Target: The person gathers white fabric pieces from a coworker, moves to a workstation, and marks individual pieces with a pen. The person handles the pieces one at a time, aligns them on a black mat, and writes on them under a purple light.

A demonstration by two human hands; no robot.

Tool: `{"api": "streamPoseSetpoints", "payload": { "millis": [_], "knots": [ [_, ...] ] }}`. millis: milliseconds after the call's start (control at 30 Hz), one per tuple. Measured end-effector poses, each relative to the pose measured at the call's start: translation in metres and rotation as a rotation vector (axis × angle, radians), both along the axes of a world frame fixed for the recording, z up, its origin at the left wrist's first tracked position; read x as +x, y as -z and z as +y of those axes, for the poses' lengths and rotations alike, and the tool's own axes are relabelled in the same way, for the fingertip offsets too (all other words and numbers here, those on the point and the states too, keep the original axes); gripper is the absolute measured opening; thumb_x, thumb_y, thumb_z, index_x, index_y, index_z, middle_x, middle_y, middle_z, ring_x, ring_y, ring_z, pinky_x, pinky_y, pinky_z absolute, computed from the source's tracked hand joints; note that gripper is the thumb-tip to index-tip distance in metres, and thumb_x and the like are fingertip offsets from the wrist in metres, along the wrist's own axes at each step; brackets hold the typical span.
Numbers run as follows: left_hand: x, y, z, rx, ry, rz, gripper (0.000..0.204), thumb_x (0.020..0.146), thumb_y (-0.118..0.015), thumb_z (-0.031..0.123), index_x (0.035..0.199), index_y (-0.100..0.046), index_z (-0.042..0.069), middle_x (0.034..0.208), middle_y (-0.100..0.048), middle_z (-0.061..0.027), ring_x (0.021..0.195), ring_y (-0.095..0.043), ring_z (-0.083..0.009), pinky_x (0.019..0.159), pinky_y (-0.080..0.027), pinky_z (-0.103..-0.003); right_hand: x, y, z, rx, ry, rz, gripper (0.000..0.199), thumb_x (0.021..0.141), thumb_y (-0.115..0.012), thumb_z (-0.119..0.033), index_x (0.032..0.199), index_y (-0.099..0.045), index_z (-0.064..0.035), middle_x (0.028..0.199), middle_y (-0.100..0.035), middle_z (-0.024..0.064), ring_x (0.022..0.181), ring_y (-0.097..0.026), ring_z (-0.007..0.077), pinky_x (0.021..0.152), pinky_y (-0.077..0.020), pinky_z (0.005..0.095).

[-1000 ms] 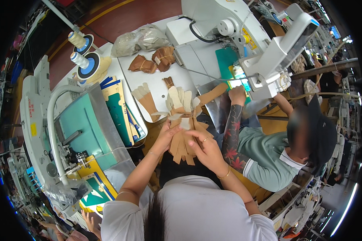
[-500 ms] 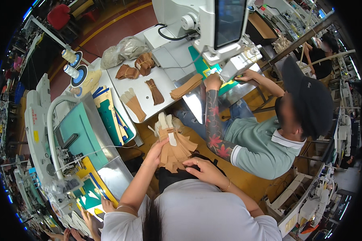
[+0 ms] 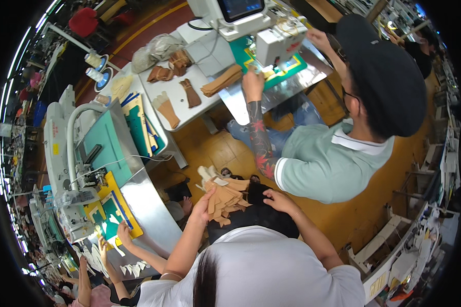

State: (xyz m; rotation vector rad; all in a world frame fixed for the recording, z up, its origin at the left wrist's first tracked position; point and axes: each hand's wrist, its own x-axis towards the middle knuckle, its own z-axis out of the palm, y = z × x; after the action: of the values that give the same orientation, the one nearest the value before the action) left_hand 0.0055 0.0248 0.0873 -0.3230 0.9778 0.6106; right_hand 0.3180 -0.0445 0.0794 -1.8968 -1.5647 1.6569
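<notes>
Gathered in my left hand is a fanned bundle of tan strips, with pale tips at its far end. The fingers are closed round the bundle's left side, above my lap. My right hand is apart from the bundle, to its right, at the edge of the black cloth on my lap. Its fingers are loosely curved and parted, with nothing visible in them.
A sewing machine stands left; another person's hands work at its yellow-and-green template. On the white table ahead lie tan and brown bundles. A co-worker sits close at right, using another machine.
My right hand has come away from the tan strips and moved right, over the black cloth. The left hand still holds the bundle. The co-worker's head and the whole view have shifted.
</notes>
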Motion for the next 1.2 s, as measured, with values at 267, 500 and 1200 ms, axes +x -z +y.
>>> {"api": "streamPoseSetpoints", "payload": {
  "millis": [267, 500, 1200],
  "knots": [
    [-0.02, -0.006, -0.043, 0.029, -0.212, 0.114, 0.045, 0.097, -0.063, 0.019, 0.136, -0.05, 0.001, 0.132, -0.06, -0.016, 0.118, -0.061, -0.0297, 0.102, -0.05, -0.043, -0.058, 0.063, 0.033, -0.084, -0.379, -0.042, 0.042, 0.089, -0.066, -0.03, 0.123, -0.063, -0.0065, 0.123, -0.063, 0.0191, 0.115, -0.06, 0.0351, 0.099, -0.0465, 0.0416],
    [-0.033, 0.011, -0.119, -0.094, -0.41, 0.089, 0.043, 0.097, -0.062, 0.019, 0.134, -0.05, 0.0, 0.129, -0.061, -0.0165, 0.115, -0.063, -0.0288, 0.101, -0.051, -0.043, -0.051, 0.024, -0.002, 0.228, -0.172, -0.516, 0.059, 0.088, -0.068, -0.022, 0.14, -0.046, -0.0058, 0.144, -0.042, 0.0222, 0.131, -0.045, 0.0392, 0.107, -0.0402, 0.0437],
    [-0.051, 0.004, -0.114, 0.189, -0.334, 0.208, 0.065, 0.09, -0.071, 0.007, 0.143, -0.034, 0.01, 0.131, -0.055, -0.0112, 0.116, -0.06, -0.0221, 0.096, -0.053, -0.038, -0.058, -0.085, -0.049, 0.294, -0.383, -0.554, 0.057, 0.085, -0.072, -0.017, 0.138, -0.051, -0.0103, 0.143, -0.046, 0.0222, 0.131, -0.043, 0.0431, 0.109, -0.0362, 0.0488]
  ]
}}
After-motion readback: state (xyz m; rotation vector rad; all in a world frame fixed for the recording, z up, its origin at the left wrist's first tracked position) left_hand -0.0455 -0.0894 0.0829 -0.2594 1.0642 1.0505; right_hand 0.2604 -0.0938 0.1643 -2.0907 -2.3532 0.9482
